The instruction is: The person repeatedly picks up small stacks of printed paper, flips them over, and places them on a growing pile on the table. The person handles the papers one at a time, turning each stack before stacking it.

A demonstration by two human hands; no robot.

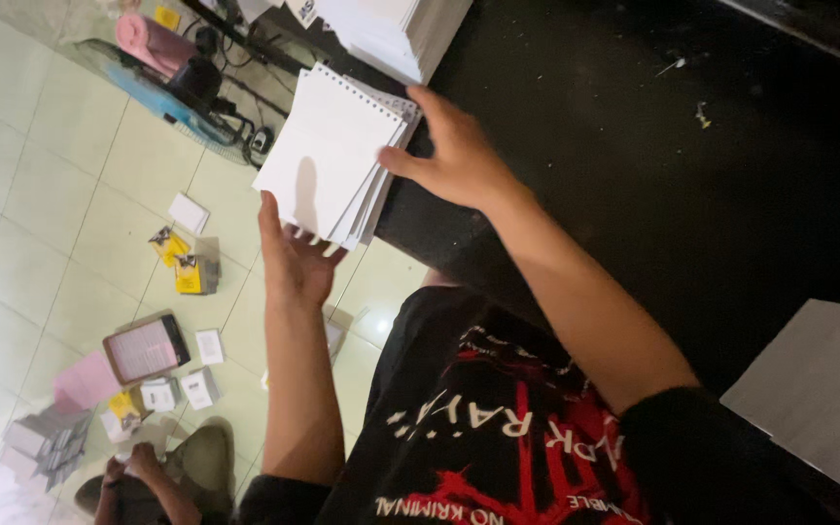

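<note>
Both of my hands hold a stack of white sheets (328,156) with a row of punched holes along the top edge. The stack juts out past the edge of a black table (682,194), over the tiled floor. My left hand (294,258) is palm up against the stack's near edge, fingers under the sheets. On the right side of the stack, my right hand (449,146) grips with the thumb on top and the fingers wrapped over the punched corner. The lower sheets are fanned out slightly. My black printed shirt fills the bottom of the view.
A taller pile of white paper (391,29) stands at the table's far edge. Grey sheets (819,389) lie at the right. On the floor are small yellow and white boxes (187,267), a pink-faced flat device (145,348) and pink paper. Another person (148,476) crouches at lower left.
</note>
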